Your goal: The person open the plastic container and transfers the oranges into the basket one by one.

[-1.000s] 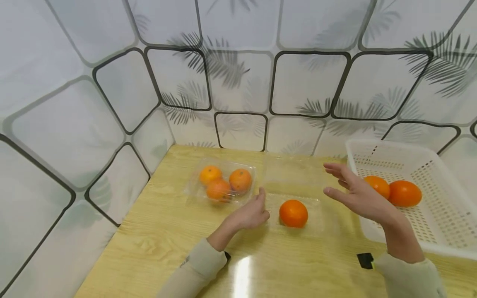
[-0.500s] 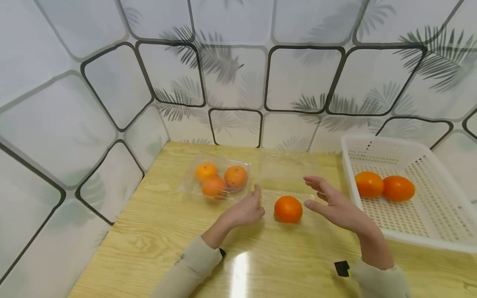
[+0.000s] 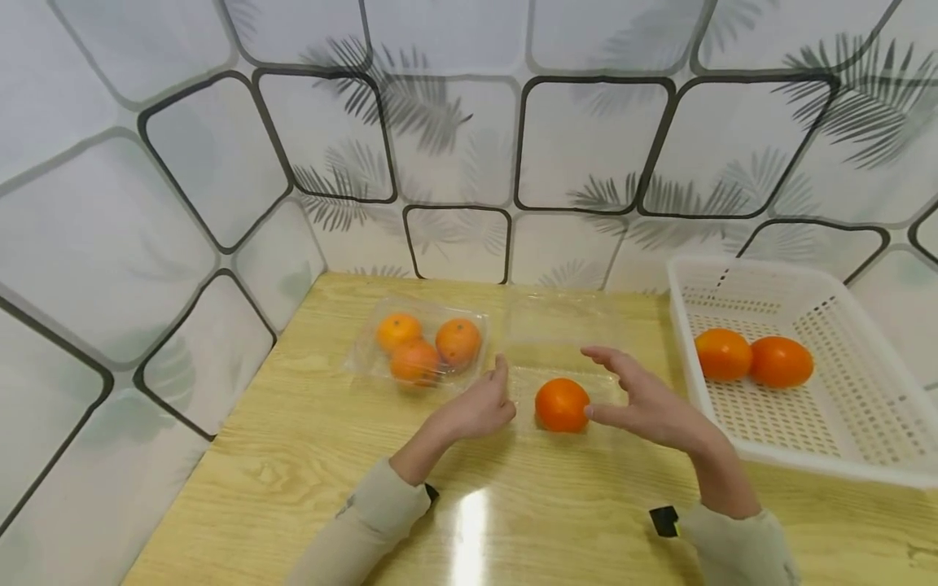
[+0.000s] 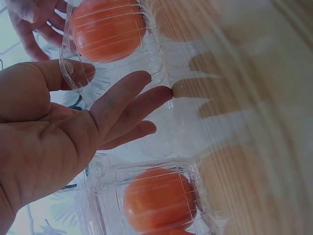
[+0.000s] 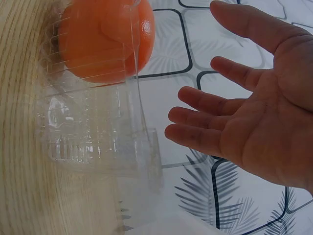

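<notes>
An orange [image 3: 562,405] sits in an open clear plastic clamshell box [image 3: 601,382], whose raised lid stands behind it. My left hand [image 3: 478,407] is at the box's left side with its fingers extended. In the left wrist view those fingertips [image 4: 161,93] reach the tabletop, and the thumb lies against the clear rim. My right hand [image 3: 648,403] hovers at the right of the orange, fingers spread and holding nothing. The right wrist view shows a gap between that hand [image 5: 249,107] and the box wall.
A second clear box [image 3: 366,346] holding several smaller oranges [image 3: 458,342] is at the left. At the right, a white perforated basket [image 3: 865,407] contains two oranges [image 3: 781,362]. Patterned fabric [image 3: 454,163] rises behind the wooden table [image 3: 293,456].
My right hand has moved left and down from beside the basket to the orange's right side. My left hand keeps its place beside the box. The head view has shifted slightly.
</notes>
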